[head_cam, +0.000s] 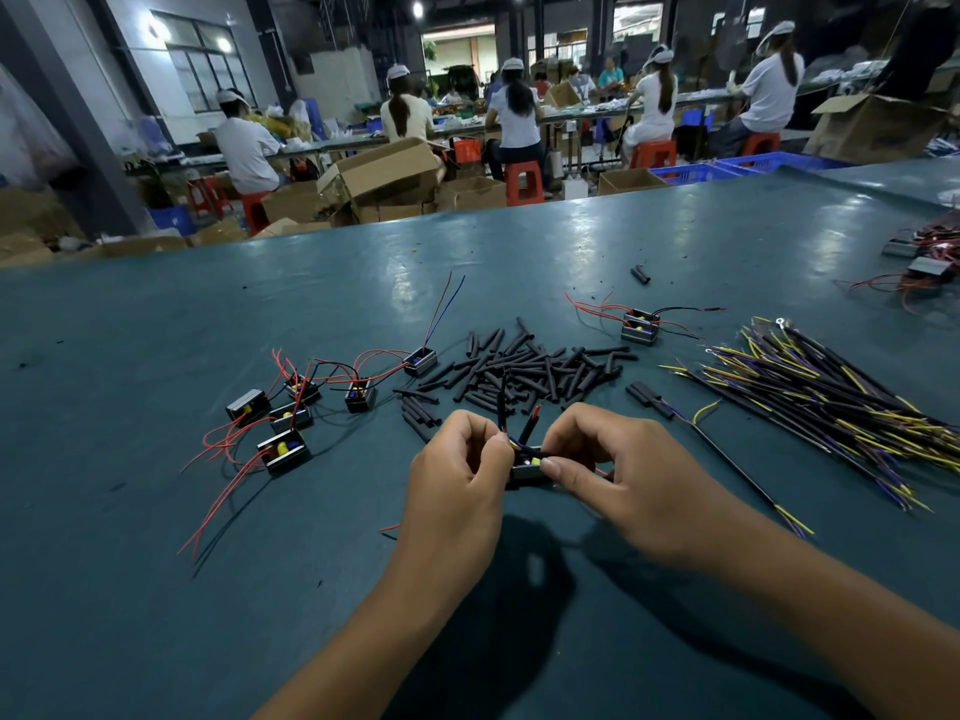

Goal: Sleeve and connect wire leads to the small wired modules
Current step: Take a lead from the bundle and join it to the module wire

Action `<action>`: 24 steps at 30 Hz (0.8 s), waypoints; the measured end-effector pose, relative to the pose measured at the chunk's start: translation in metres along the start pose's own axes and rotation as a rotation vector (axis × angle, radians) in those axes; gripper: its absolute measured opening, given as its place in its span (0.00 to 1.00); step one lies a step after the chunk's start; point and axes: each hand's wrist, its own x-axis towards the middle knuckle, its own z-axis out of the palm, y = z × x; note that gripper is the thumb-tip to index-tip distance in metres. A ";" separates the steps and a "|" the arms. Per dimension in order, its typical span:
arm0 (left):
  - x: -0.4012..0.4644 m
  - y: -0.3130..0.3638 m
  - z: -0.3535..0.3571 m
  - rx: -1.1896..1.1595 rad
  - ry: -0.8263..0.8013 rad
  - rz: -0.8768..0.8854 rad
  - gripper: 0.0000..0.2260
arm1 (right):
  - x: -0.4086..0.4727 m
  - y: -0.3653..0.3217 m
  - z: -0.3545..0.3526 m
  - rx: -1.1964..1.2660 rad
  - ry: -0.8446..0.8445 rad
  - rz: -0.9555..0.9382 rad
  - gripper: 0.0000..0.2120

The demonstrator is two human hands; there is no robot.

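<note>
Two hands meet over the table (156,589) | left hand (457,475) pinches sleeved leads (519,433) | right hand (608,475) grips small module (527,472)

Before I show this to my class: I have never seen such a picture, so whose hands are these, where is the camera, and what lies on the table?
The camera sits on a worker's head, looking down at their own bare hands. The left hand and right hand together hold one small module and its wires. On the green table lie a pile of black sleeves, more modules with red wires at left, and a bundle of leads at right. Other workers sit behind.
</note>
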 end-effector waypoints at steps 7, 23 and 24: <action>-0.002 0.003 -0.001 -0.093 0.000 -0.022 0.07 | 0.001 -0.001 -0.001 0.052 0.012 0.039 0.04; -0.007 0.017 0.001 -0.217 -0.103 0.208 0.04 | 0.000 -0.016 -0.016 0.584 -0.073 0.125 0.06; -0.007 0.019 0.001 -0.224 -0.104 0.219 0.04 | -0.001 -0.016 -0.016 0.578 -0.067 0.098 0.05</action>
